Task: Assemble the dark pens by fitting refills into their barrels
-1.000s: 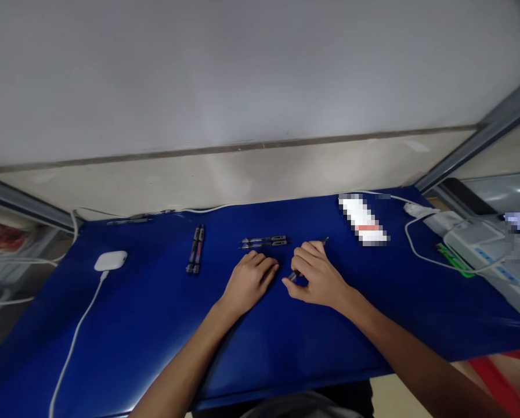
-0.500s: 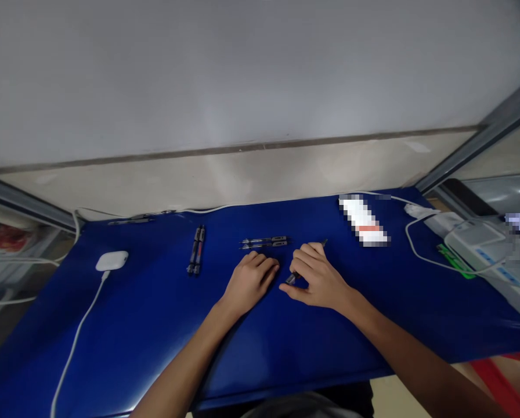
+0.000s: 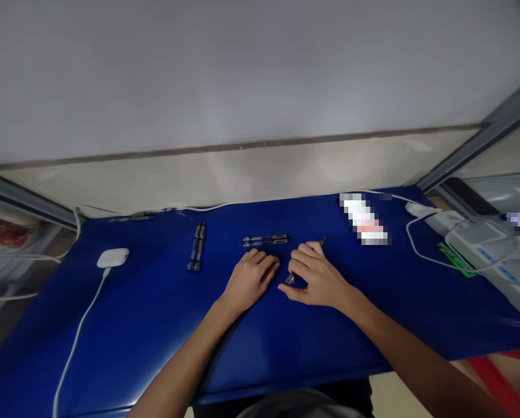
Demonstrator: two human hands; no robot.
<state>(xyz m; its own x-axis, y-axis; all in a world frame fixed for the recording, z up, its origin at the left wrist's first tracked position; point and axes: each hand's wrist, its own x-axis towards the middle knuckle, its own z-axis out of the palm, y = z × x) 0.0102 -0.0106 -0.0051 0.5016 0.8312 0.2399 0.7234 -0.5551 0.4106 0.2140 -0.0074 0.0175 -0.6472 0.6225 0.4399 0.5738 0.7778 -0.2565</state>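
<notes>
My right hand (image 3: 314,273) curls over a dark pen (image 3: 290,279) lying slantwise on the blue table, its thumb held apart. Only the pen's ends show, so a second one beneath the fingers cannot be ruled out. To the left, my left hand (image 3: 251,276) rests on the tabletop, fingers loosely bent and thumb slightly apart, with no object visible in it. Just beyond it, two clear-barrelled pens (image 3: 264,240) lie side by side, pointing left to right. Another pair of pens (image 3: 196,248) lies farther left, roughly pointing away from me.
A white earbud case (image 3: 112,258) with a cable sits on the blue table (image 3: 155,325) at left. Thin pens (image 3: 132,219) lie along the back edge. A pixelated phone-like item (image 3: 364,220) is at back right, near a power strip (image 3: 495,261) and a green object (image 3: 455,259).
Both hands keep nearly the same places and poses. The whole view shifts very slightly; the pens on the table have not moved.
</notes>
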